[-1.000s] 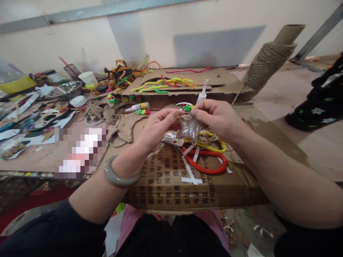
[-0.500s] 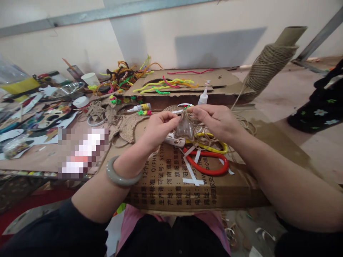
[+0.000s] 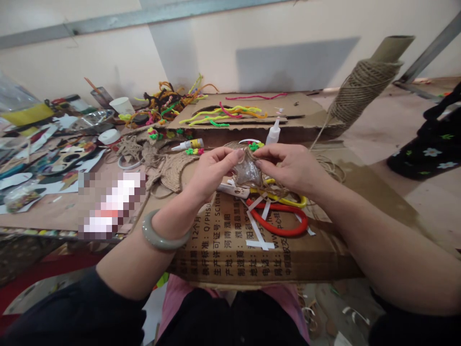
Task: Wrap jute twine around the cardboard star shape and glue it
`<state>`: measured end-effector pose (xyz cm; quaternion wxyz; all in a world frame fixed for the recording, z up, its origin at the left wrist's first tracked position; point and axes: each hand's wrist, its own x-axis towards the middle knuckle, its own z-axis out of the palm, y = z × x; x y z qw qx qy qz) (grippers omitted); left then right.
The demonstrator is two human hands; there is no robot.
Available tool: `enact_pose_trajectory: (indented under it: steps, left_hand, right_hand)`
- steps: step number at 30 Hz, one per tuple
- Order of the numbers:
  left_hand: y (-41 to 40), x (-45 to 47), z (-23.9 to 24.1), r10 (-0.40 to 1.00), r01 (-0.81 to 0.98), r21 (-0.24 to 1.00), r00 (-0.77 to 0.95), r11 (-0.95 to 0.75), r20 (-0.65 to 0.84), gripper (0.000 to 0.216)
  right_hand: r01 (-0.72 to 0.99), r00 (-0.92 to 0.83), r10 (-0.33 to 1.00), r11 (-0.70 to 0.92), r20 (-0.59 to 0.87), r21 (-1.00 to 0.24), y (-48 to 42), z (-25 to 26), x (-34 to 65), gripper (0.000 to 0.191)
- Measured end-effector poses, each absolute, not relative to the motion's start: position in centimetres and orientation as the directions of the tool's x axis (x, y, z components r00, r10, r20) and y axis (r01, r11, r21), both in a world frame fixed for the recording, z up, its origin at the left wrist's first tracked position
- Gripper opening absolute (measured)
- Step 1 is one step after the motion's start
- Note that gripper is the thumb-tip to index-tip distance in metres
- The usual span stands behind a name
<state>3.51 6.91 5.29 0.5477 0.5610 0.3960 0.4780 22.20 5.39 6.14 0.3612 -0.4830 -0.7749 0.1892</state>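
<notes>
A cluttered tabletop (image 3: 54,211) runs along a pale wall, and a printed cardboard box (image 3: 230,254) lies flat in front of the person. Just above the box, the left hand (image 3: 212,170) and right hand (image 3: 288,166) pinch a clear, twine-edged star (image 3: 248,172) from either side with closed fingertips. Red-handled scissors (image 3: 284,226) lie just below the star, and the twine spool (image 3: 360,89) stands well apart to the right.

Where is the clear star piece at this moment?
In the head view it sits centre frame: the clear star is pinched between the left hand and the right hand, just above the red-handled scissors lying on the cardboard box.
</notes>
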Motion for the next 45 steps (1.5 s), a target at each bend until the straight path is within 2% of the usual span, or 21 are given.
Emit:
enact_pose_trajectory:
  steps: [4, 7, 13, 18, 24, 31, 40, 45]
  left_hand:
    - [6.9, 3.4, 5.2, 0.947, -0.032, 0.996, 0.308, -0.088, 0.093, 0.029]
    - [6.8, 3.3, 5.2, 0.927, 0.020, 0.997, 0.372, -0.070, 0.057, 0.024]
    - [6.7, 3.4, 5.3, 0.940, -0.017, 0.998, 0.335, -0.061, 0.063, 0.022]
    - [6.7, 3.3, 5.4, 0.937, -0.003, 0.999, 0.349, -0.038, 0.037, 0.021]
    - [6.6, 3.4, 5.5, 0.925, 0.093, 0.995, 0.372, 0.044, -0.076, 0.017]
    - [6.7, 3.4, 5.0, 0.888, 0.160, 0.985, 0.441, 0.066, -0.132, 0.015]
    - [6.9, 3.3, 5.1, 0.951, 0.158, 0.987, 0.306, -0.006, -0.044, 0.009]
    - [6.9, 3.4, 5.2, 0.964, 0.165, 0.986, 0.265, -0.015, -0.030, 0.006]
  right_hand:
    - [0.651, -0.388, 0.868, 0.495, 0.309, -0.576, 5.1, 6.3, 21.9, 0.025]
    - [0.667, -0.410, 0.861, 0.509, 0.301, -0.544, 5.1, 6.2, 21.9, 0.026]
    - [0.612, -0.408, 0.849, 0.528, 0.337, -0.588, 5.3, 6.4, 22.3, 0.029]
    - [0.598, -0.385, 0.858, 0.512, 0.340, -0.617, 5.3, 6.5, 22.3, 0.023]
    - [0.612, -0.398, 0.863, 0.503, 0.312, -0.610, 5.3, 6.2, 22.3, 0.022]
    - [0.600, -0.432, 0.849, 0.523, 0.305, -0.605, 5.7, 5.8, 22.3, 0.023]
    - [0.699, -0.329, 0.886, 0.462, 0.327, -0.547, 6.2, 6.2, 23.0, 0.024]
    - [0.692, -0.295, 0.874, 0.474, 0.386, -0.544, 6.3, 6.2, 23.1, 0.015]
